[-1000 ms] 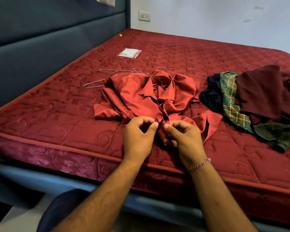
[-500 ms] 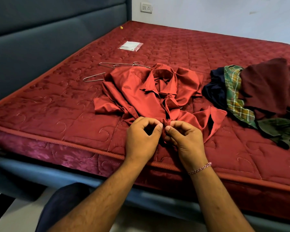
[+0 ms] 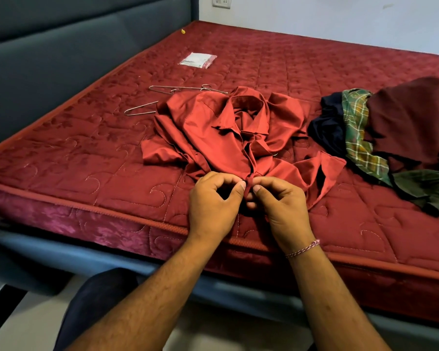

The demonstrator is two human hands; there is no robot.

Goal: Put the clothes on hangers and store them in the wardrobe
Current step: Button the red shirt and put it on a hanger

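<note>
A: While the red shirt [image 3: 213, 138] is lying crumpled near the front edge of the mattress [image 3: 61, 158], what are the hands doing?

B: Both are working at the same spot on the shirt's front edge, nearest the person. The left hand [image 3: 213, 203] is curling its fingers and pinching the fabric between thumb and forefinger. The right hand [image 3: 281, 206] is doing the same from the other side, its fingertips almost touching the left's. A thin strip of red cloth is showing between the two thumbs.

A: Is a button showing there?

B: I cannot tell; the fingers are covering that spot.

A: Where are the hangers?

B: Wire hangers [image 3: 160, 96] are lying on the mattress at the far left of the shirt, with one end of them passing under the cloth. A short stretch of wire is also peeking out among the folds to the right of the collar.

A: And the other clothes?

B: A pile of clothes [image 3: 390, 138] is sitting at the right, just beside the shirt: dark navy, a green checked piece, a maroon one on top and an olive one nearest.

A: Anything else?

B: A small plastic packet [image 3: 197, 60] is lying farther back, a thread bracelet [image 3: 303, 248] is circling the right wrist, and a padded grey headboard [image 3: 61, 51] is running along the left.
</note>
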